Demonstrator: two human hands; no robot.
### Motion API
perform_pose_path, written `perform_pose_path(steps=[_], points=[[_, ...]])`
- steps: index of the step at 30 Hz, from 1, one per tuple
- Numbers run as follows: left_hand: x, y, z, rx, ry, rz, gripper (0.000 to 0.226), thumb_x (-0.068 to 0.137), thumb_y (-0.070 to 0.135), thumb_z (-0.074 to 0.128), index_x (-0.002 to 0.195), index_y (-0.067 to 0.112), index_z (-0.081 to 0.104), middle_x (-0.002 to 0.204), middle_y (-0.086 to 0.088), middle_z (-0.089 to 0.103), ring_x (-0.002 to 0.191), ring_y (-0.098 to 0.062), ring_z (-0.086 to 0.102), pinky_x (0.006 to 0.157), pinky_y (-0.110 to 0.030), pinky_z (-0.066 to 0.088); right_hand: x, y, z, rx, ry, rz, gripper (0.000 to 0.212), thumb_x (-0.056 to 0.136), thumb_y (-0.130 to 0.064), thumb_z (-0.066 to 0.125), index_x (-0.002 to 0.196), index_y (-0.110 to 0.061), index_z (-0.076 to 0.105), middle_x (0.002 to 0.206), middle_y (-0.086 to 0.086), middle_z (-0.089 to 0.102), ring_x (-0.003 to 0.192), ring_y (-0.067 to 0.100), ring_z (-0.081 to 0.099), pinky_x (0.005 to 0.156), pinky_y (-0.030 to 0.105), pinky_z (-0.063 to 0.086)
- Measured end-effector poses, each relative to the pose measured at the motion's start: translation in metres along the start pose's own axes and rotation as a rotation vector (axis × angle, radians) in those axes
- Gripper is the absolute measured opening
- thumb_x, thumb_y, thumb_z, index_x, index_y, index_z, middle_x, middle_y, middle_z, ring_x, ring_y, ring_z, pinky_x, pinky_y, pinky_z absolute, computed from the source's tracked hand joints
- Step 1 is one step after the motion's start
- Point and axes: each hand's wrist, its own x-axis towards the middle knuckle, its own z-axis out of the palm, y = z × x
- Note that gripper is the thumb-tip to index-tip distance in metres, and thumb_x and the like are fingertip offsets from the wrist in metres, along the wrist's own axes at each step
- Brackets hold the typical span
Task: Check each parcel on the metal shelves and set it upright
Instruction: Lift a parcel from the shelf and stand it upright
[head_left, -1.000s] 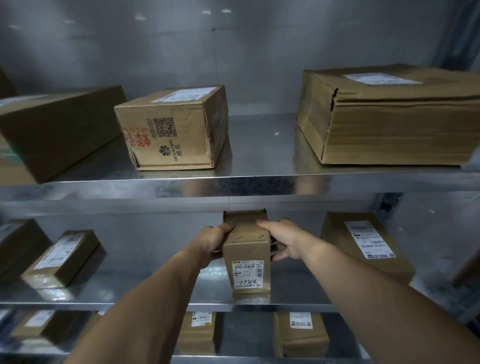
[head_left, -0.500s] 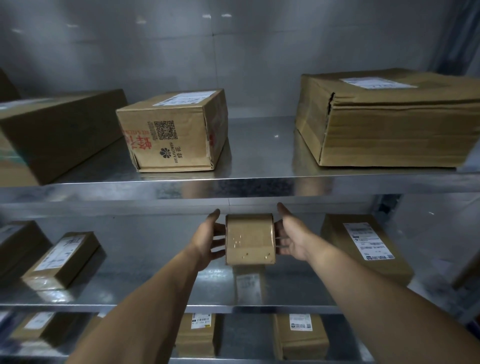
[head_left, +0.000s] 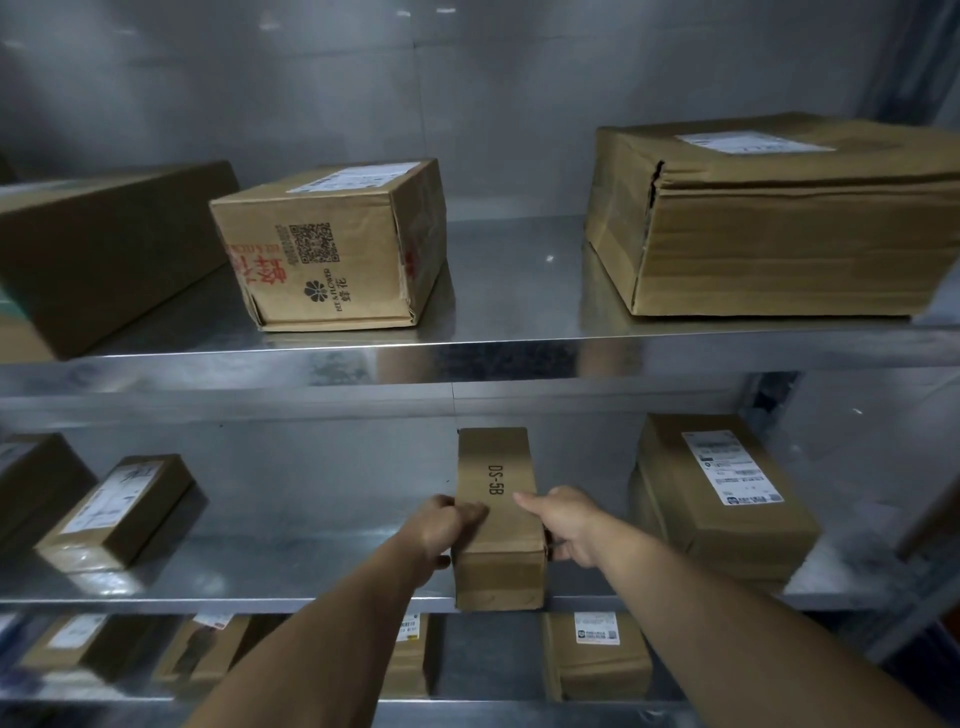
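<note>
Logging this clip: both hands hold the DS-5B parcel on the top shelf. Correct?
No: the head view shows the left hand and right hand holding the DS-5B parcel on the middle shelf, not the top one.

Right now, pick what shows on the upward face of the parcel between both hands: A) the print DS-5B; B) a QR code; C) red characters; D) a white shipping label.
A: the parcel, held by the left hand and right hand, shows black DS-5B lettering on top.
</note>
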Motion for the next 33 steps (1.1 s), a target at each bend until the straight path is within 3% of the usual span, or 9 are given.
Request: perform_pose_path(steps=[2, 4, 10, 13, 15, 20, 24, 28, 33], points=[[0.002, -0.001, 0.003, 0.009, 0.016, -0.005, 0.033, 0.098, 0.028, 0.06, 0.128, 0.016, 0.053, 0.114, -0.006, 0.064, 0.108, -0.026, 0.059, 0.1, -0.049, 0.049, 0.007, 0.005, 0.002, -0.028, 0.027, 0.004, 0.068, 0.088, -0.042, 0.076, 0.14, -0.008, 0.049, 0.132, 0.012, 0.063, 0.112, 0.031, 0.064, 0.086, 0.044, 0.06], [-0.001, 0.001, 0.004, -0.005, 0.014, -0.024, 0.028, 0.101, 0.021, 0.056, 0.129, 0.017, 0.054, 0.114, -0.006, 0.064, 0.106, -0.025, 0.059, 0.086, -0.042, 0.052, 0.009, 0.01, 0.006, -0.06, 0.069, -0.015, 0.051, 0.091, -0.034, 0.074, 0.13, -0.007, 0.055, 0.129, 0.013, 0.064, 0.112, 0.031, 0.064, 0.092, 0.046, 0.058], [0.0, -0.003, 0.007, 0.03, 0.028, -0.054, 0.032, 0.101, 0.021, 0.059, 0.132, 0.021, 0.053, 0.114, -0.005, 0.063, 0.104, -0.025, 0.059, 0.075, -0.037, 0.051, 0.023, 0.025, 0.015, -0.154, 0.165, -0.031, 0.027, 0.091, -0.026, 0.075, 0.107, -0.01, 0.061, 0.117, 0.014, 0.069, 0.107, 0.031, 0.067, 0.093, 0.049, 0.058], [0.002, -0.001, 0.008, 0.057, 0.044, -0.061, 0.033, 0.1, 0.02, 0.06, 0.132, 0.02, 0.053, 0.116, -0.007, 0.062, 0.108, -0.027, 0.059, 0.08, -0.04, 0.055, 0.01, 0.015, 0.017, -0.201, 0.193, -0.04, 0.018, 0.093, -0.023, 0.073, 0.102, -0.011, 0.062, 0.112, 0.01, 0.07, 0.103, 0.027, 0.067, 0.087, 0.036, 0.057], [0.004, 0.0, 0.008, 0.068, 0.06, -0.071, 0.032, 0.099, 0.018, 0.06, 0.13, 0.021, 0.053, 0.117, -0.007, 0.061, 0.11, -0.029, 0.059, 0.088, -0.044, 0.056, 0.007, 0.012, 0.017, -0.249, 0.213, -0.027, 0.018, 0.095, -0.022, 0.07, 0.106, -0.01, 0.064, 0.113, 0.009, 0.068, 0.102, 0.025, 0.065, 0.078, 0.028, 0.049], [0.006, 0.001, 0.013, 0.129, 0.11, -0.081, 0.031, 0.098, 0.02, 0.062, 0.128, 0.024, 0.053, 0.122, -0.01, 0.06, 0.111, -0.03, 0.059, 0.09, -0.046, 0.058, 0.007, 0.01, 0.019, -0.303, 0.246, 0.017, 0.032, 0.097, -0.027, 0.068, 0.12, -0.005, 0.064, 0.12, 0.011, 0.068, 0.111, 0.026, 0.065, 0.076, 0.027, 0.046], [0.004, 0.002, 0.014, 0.111, 0.11, -0.08, 0.03, 0.099, 0.02, 0.061, 0.128, 0.023, 0.054, 0.12, -0.009, 0.061, 0.11, -0.029, 0.059, 0.088, -0.044, 0.057, 0.009, 0.011, 0.019, -0.269, 0.236, 0.018, 0.031, 0.097, -0.025, 0.068, 0.12, -0.005, 0.063, 0.12, 0.011, 0.067, 0.111, 0.026, 0.064, 0.078, 0.028, 0.047], [-0.002, 0.001, 0.009, -0.01, 0.053, -0.087, 0.029, 0.098, 0.024, 0.063, 0.127, 0.02, 0.056, 0.112, -0.005, 0.063, 0.104, -0.025, 0.059, 0.086, -0.042, 0.053, 0.021, 0.02, 0.015, -0.138, 0.183, -0.001, 0.033, 0.092, -0.023, 0.073, 0.115, -0.004, 0.062, 0.116, 0.011, 0.068, 0.108, 0.029, 0.066, 0.094, 0.041, 0.056], [-0.002, -0.005, 0.005, -0.231, 0.123, -0.089, 0.048, 0.099, 0.045, 0.055, 0.133, 0.012, 0.053, 0.131, -0.008, 0.058, 0.12, -0.027, 0.054, 0.107, -0.047, 0.041, 0.027, 0.024, 0.004, 0.043, 0.072, 0.03, 0.014, 0.095, -0.019, 0.069, 0.095, -0.008, 0.061, 0.109, 0.017, 0.072, 0.102, 0.035, 0.07, 0.097, 0.054, 0.055]])
